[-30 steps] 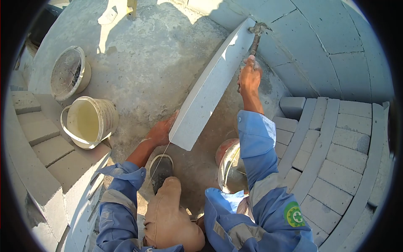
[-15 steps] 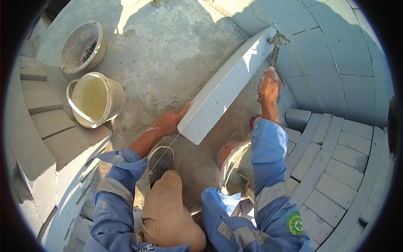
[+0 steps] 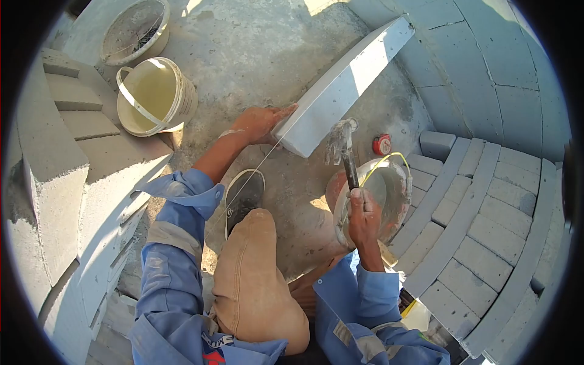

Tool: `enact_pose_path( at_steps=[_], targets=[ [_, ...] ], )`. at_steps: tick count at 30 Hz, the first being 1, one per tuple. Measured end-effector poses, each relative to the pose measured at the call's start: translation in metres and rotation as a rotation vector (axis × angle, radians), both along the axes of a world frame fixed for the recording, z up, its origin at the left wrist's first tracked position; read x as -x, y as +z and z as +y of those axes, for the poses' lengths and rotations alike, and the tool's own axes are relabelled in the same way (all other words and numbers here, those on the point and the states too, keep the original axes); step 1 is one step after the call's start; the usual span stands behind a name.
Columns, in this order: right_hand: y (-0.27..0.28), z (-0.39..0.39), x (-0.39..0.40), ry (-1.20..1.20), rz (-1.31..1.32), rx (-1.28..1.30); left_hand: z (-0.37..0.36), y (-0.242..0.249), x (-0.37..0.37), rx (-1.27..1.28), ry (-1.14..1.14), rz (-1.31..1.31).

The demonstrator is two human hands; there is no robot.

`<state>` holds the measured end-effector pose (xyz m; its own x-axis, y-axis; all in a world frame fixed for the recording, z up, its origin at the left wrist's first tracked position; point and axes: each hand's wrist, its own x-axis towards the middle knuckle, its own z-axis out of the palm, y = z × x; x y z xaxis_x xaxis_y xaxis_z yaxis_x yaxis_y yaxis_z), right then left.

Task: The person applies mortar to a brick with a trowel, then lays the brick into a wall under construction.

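My left hand (image 3: pixel 255 125) is at the near end of a long pale grey concrete block (image 3: pixel 347 88), its fingers pressed along the block's left side. The block lies slantwise on the floor, its far end close to the curved block wall. From its near end a thin string (image 3: pixel 254 172) runs down past my shoe. Wrapped round the dark handle of a hammer (image 3: pixel 347 152) is my right hand (image 3: pixel 364 220). The hammer's head, somewhat blurred, points up beside the block's near end, apart from it. Below the hammer stands a mortar-stained bucket (image 3: pixel 398 210) with a yellow-green handle.
A red tape measure (image 3: pixel 382 145) lies by the right-hand bucket. To the left are a bucket of cloudy liquid (image 3: pixel 182 103) and a round tub (image 3: pixel 115 52) holding small dark pieces. Stacked blocks (image 3: pixel 58 176) rise at left, laid blocks (image 3: pixel 480 267) at right, and the wall (image 3: pixel 468 67) behind.
My right hand has drawn the hammer back from the block's far end, down toward me over the bucket. My left hand stays at the near end. The view has shifted, uncovering the tape measure.
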<state>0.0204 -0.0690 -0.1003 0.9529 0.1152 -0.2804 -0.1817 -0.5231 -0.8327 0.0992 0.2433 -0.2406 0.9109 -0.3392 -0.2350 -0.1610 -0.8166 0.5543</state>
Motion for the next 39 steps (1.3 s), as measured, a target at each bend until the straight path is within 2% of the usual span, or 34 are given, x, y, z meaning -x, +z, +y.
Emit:
enact_pose_path(
  at_steps=[1,2,4,5,7,8,9,10,12,13,15,16,18,23,25,27,29,31,35,38,39],
  targets=[
    [0.005,-0.003,0.017,0.175,-0.071,0.285,0.004,0.0,0.0,0.012,-0.007,-0.003],
    [0.008,-0.006,0.032,0.17,-0.074,0.3,0.009,0.0,0.001,-0.001,0.0,0.0],
    [0.014,-0.007,0.057,0.465,-0.217,0.572,0.017,0.004,0.011,-0.008,-0.003,-0.006],
    [0.016,-0.004,0.065,0.448,-0.224,0.58,0.022,0.007,0.015,0.061,0.03,-0.051],
    [0.022,0.008,0.073,0.649,0.022,0.801,0.02,0.027,0.02,0.136,0.034,-0.106],
    [0.018,0.013,0.076,0.72,0.042,0.861,0.015,0.042,0.021,0.399,0.117,-0.007],
    [0.013,0.018,0.078,0.697,0.037,0.867,0.01,0.058,0.02,0.657,0.198,0.095],
    [0.008,0.025,0.08,0.775,0.014,0.861,0.002,0.073,0.02,0.657,0.177,0.089],
    [0.002,0.04,0.084,0.901,0.014,0.859,-0.018,0.1,0.02,0.398,0.316,0.012],
    [0.002,0.048,0.087,0.88,0.01,0.859,-0.025,0.103,0.017,0.396,0.297,0.004],
    [0.002,0.062,0.087,0.992,-0.041,0.803,-0.034,0.106,0.006,0.067,0.331,0.084],
    [-0.001,0.066,0.088,1.038,-0.121,0.764,-0.035,0.105,0.002,0.063,0.323,0.072],
    [-0.005,0.075,0.085,1.07,-0.154,0.73,-0.033,0.103,-0.007,0.118,0.358,0.212],
    [-0.01,0.087,0.08,1.21,-0.21,0.686,-0.032,0.094,-0.016,0.213,0.41,0.277],
    [-0.02,0.084,0.066,1.268,-0.383,0.689,-0.031,0.088,-0.02,0.208,0.422,0.259],
    [-0.022,0.081,0.039,1.263,-0.367,0.775,-0.033,0.08,-0.02,0.156,0.449,0.17],
    [-0.02,0.079,0.015,0.92,-0.327,0.869,-0.034,0.091,-0.015,0.171,0.438,0.237],
    [-0.026,0.079,0.006,0.805,-0.362,0.941,-0.033,0.096,-0.021,0.194,0.458,0.276],
    [-0.026,0.077,0.041,0.876,-0.339,0.797,-0.034,0.094,-0.016,0.178,0.455,0.271],
    [-0.022,0.082,0.054,1.168,-0.363,0.706,-0.031,0.087,-0.021,0.234,0.456,0.288],
    [-0.022,0.081,0.05,1.166,-0.367,0.706,-0.031,0.083,-0.022,0.251,0.464,0.32]
  ],
)
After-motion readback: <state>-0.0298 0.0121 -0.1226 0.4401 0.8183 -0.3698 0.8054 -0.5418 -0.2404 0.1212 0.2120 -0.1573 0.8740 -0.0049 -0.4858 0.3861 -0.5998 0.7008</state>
